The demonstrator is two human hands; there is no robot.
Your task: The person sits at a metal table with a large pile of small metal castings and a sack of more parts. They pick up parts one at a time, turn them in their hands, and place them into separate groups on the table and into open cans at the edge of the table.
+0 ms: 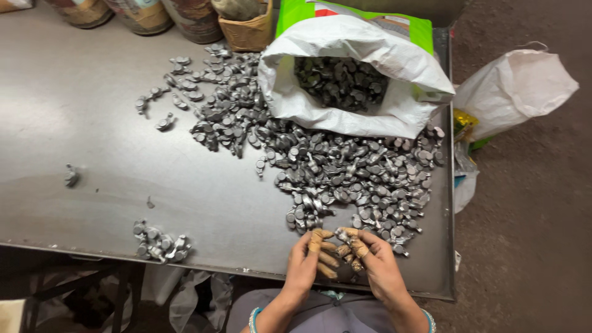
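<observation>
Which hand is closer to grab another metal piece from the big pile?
Probably the right hand: its taped fingertips touch the big pile of metal pieces. The left hand sits slightly farther left.

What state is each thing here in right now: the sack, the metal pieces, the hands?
White sack: open, mouth rolled back, partly filled with metal pieces.
Large heap of metal pieces: spilled loose across the table.
Small cluster: set apart near the table's front edge.
Left hand: fingertips wrapped, closed on small pieces.
Right hand: fingertips wrapped, holding pieces.
Second white bag: on the floor, bunched.
</observation>
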